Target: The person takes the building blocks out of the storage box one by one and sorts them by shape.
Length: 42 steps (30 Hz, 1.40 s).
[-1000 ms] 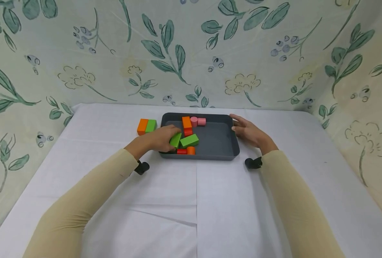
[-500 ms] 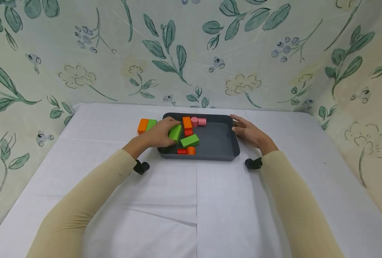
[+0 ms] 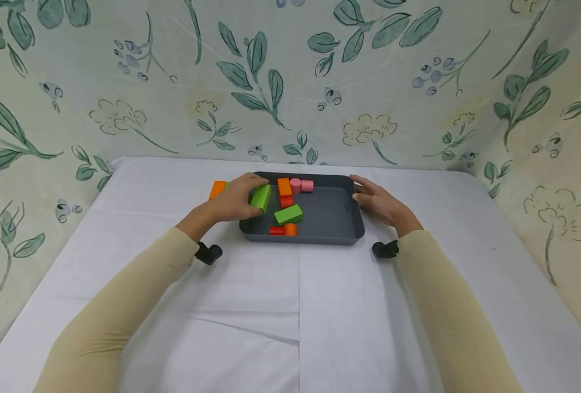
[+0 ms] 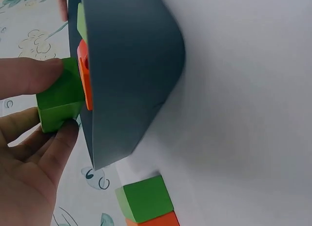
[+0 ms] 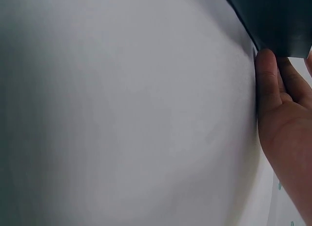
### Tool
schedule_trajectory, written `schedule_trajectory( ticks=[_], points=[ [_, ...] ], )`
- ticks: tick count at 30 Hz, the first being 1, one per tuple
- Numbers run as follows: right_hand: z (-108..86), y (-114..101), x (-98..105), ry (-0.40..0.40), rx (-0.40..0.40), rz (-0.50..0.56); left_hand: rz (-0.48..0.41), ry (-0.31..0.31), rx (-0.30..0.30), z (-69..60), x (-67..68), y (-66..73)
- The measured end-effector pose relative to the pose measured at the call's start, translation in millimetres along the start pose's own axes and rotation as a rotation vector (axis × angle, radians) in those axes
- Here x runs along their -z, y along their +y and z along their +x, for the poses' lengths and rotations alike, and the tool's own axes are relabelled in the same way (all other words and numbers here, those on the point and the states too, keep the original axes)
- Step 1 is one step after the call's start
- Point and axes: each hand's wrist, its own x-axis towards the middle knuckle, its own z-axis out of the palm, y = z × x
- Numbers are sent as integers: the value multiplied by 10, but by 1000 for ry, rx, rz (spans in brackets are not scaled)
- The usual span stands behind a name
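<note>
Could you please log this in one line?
left grip: holds green block; right grip: at right end of tray; outside tray: orange block, another green block

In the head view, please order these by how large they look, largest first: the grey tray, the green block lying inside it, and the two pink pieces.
1. Grey tray, clearly largest
2. Lying green block
3. Left pink piece and right pink piece, too alike to rank

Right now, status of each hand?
Left hand: closed, holding a green rectangular block between thumb and fingers.
Right hand: open, touching the right end of the dark gray tray.
</note>
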Motion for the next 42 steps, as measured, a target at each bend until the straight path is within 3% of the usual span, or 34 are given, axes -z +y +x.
schedule_trajectory(
  ticks=[10,18,26,35,42],
  points=[
    [-6,-10,-2,-3,-5,-2,-59,4,33,-82,91,-76],
    [-5,-14,-20,8,-11,-9,-70,60,25,-144,184,-155],
    [-25,-31,-29,12,-17,-6,-50,119,35,-292,430,-456],
    [-25,-14,-14,26,-22,-4,-48,133,163,-444,614,-754],
    [-10,-14,-17,10,-14,4,-54,150,212,-563,724,-943]
  ],
)
